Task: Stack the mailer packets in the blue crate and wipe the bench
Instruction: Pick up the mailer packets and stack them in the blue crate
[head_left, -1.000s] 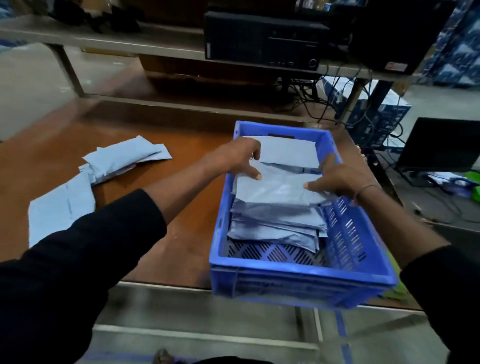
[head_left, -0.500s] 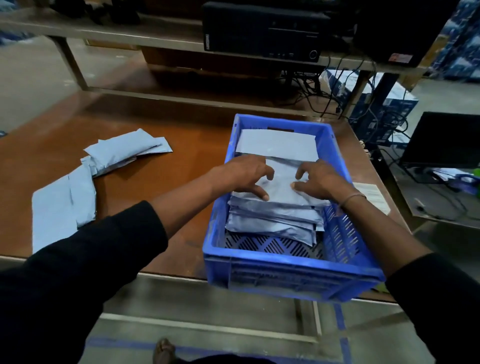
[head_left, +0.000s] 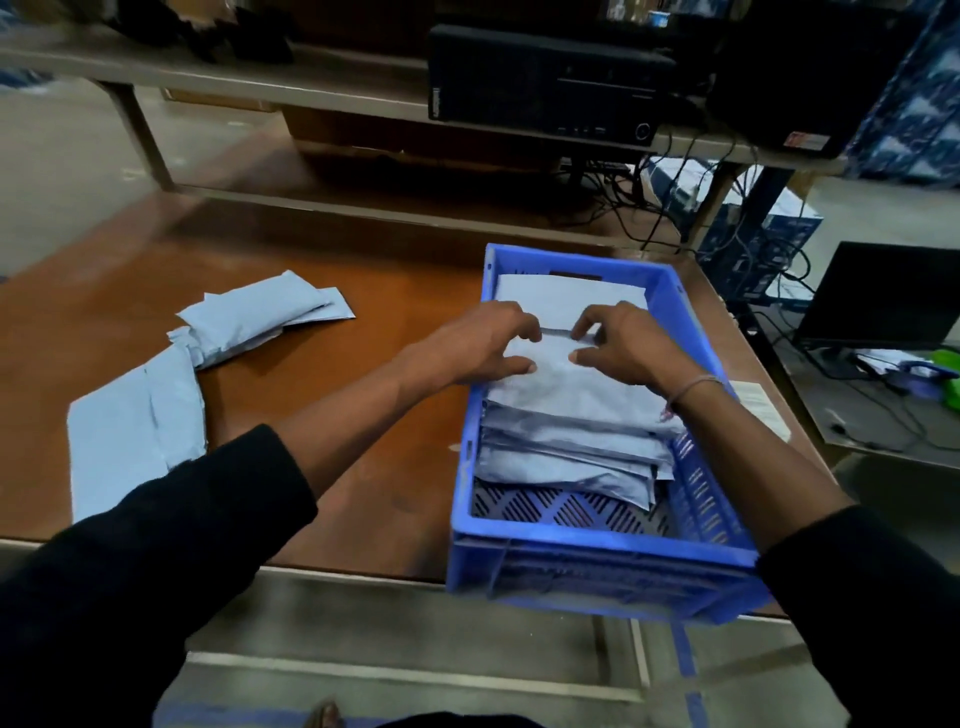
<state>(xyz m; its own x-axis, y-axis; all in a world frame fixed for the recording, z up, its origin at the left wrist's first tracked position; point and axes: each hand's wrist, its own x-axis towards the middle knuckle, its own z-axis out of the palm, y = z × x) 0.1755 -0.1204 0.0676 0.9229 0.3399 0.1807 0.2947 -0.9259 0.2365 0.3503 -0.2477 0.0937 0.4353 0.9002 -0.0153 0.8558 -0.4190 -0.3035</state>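
A blue crate (head_left: 602, 545) stands at the right end of the brown bench (head_left: 322, 457), overhanging its front edge. Inside it lies a stack of grey mailer packets (head_left: 566, 447). Both hands rest on the top packet (head_left: 566, 384). My left hand (head_left: 483, 345) pinches its far left edge, and my right hand (head_left: 623, 343) pinches the far edge beside it. Another flat packet (head_left: 566, 299) lies at the crate's far end. Loose packets remain on the bench: a bundle (head_left: 254, 319) and a larger flat one (head_left: 130, 431) at the left.
A shelf (head_left: 291, 93) with a black computer case (head_left: 545, 83) runs behind the bench. Tangled cables (head_left: 670, 208) and a blue box (head_left: 748, 234) sit at the back right. A black monitor (head_left: 883, 296) stands on a lower table to the right. A paper label (head_left: 758, 405) lies beside the crate.
Both hands have moved toward each other and to the far edge of the top packet, which has settled flatter onto the stack. The view has shifted slightly.
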